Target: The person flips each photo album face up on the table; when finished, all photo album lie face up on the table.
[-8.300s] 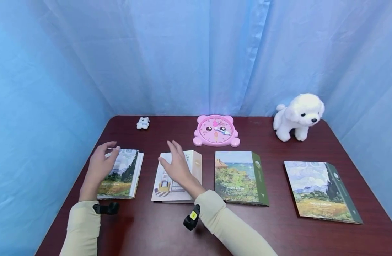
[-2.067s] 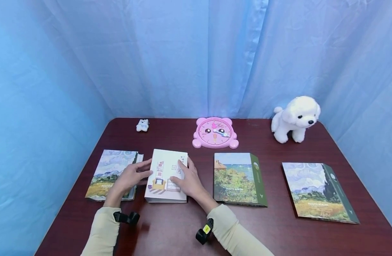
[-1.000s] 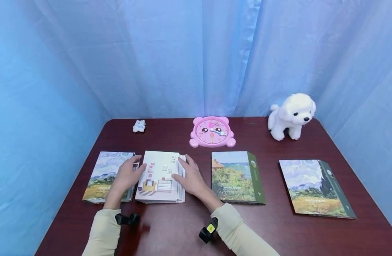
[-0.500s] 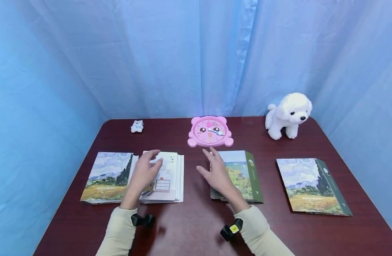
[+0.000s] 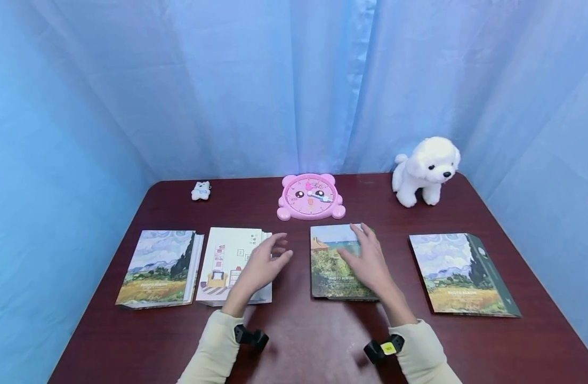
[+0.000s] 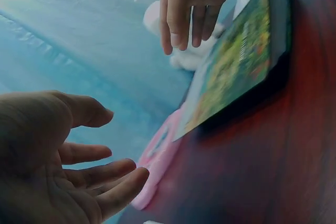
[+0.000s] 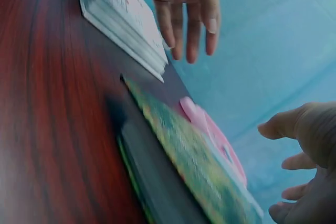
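Left hand (image 5: 262, 266) and right hand (image 5: 370, 265) hang wide, fingers relaxed, over a glossy, wood-grained desk (image 5: 303, 336) — the right partly hiding a rectangular seaside-print photo album (image 5: 326, 265).

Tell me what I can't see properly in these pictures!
Head view: the right part of the seaside photo album, behind the right grip.
Head view: part of the white room-drawing book, behind the left grip.
Head view: small dial marks on the pink clock, too tiny.
Left wrist view: part of the white plush dog, behind the right grip.
Right wrist view: the seaside photo album's lettering, blurred; its lower end, cut off by the bottom edge.
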Motion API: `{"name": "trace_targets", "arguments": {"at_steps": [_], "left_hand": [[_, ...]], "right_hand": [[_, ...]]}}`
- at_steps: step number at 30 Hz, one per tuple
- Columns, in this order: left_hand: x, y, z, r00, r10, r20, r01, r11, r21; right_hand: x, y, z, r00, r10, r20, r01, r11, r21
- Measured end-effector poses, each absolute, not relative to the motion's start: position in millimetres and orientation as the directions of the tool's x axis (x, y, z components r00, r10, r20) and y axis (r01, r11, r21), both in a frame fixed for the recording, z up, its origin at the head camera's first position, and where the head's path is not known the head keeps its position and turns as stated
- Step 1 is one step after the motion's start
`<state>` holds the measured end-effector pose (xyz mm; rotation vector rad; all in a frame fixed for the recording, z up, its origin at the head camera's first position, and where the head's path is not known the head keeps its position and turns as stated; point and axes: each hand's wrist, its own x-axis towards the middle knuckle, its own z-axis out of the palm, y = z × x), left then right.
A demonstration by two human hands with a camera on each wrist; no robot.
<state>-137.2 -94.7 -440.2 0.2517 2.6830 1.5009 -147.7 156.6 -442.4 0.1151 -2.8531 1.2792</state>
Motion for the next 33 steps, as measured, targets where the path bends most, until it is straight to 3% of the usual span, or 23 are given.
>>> {"name": "trace_targets", "arguments": {"at_steps": [6,12,25,28,33], "left_hand": [[-137,-72,-455,-0.971,0.232,-0.062,0.066,0.505,0.86],[-140,-54,-466,-0.967,0.245,-0.065,0.076,0.524,0.848],[-144,-32,-473,-0.976,0.218,-0.003,0.132,0.602,0.787],[-145,-30,-473,-0.975,0.22,-0.038,0.104,0.596,0.796],[-144,-27,-472,-0.969,0.24,-0.055,0.104,0.603,0.791]], "right_hand": [[-141,187,-452,-0.998,-0.031,-0.062,0.022,0.704,-0.709],[-135,207,-463,-0.994,-0.029,-0.105,0.053,0.713,-0.699],[-129,212,-475,-0.995,-0.094,-0.041,-0.036,0.696,-0.717],[-128,213,-476,-0.994,-0.095,-0.062,-0.017,0.664,-0.747],[-125,217,-476,-0.987,-0.109,-0.114,0.046,0.497,-0.866]]}}
